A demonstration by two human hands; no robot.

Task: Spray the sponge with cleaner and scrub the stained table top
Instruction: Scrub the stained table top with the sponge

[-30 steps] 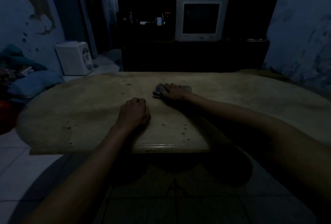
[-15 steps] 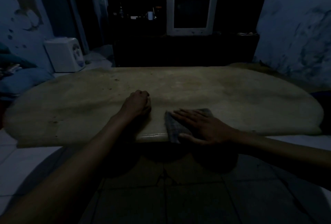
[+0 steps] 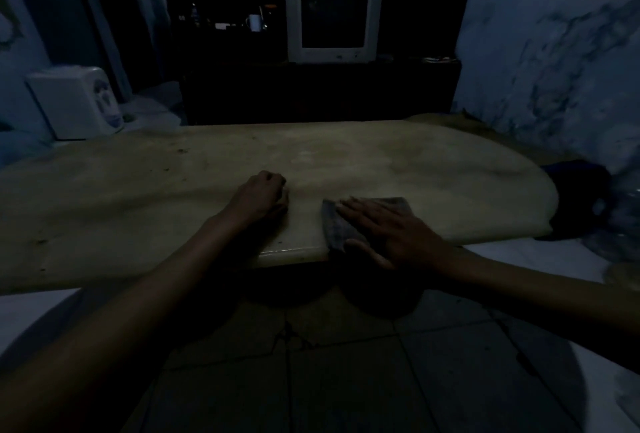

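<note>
A flat grey sponge (image 3: 334, 224) lies at the near edge of the stained beige table top (image 3: 138, 190). My right hand (image 3: 388, 228) presses down on the sponge with straight, spread fingers, the thumb over the table's edge. Left of it, my left hand (image 3: 259, 195) rests on the table as a closed fist with nothing visible in it. Dark specks mark the table's left part. No cleaner bottle is in view.
A white appliance (image 3: 78, 101) stands on the floor at the back left. A dark cabinet with an old TV (image 3: 334, 20) is behind the table. A dark object (image 3: 581, 200) lies past the table's right end. Tiled floor (image 3: 346, 380) lies below.
My right hand has slid the sponge from the table's middle back to the near edge and holds there. The left fist has stayed in place. My view has shifted left.
</note>
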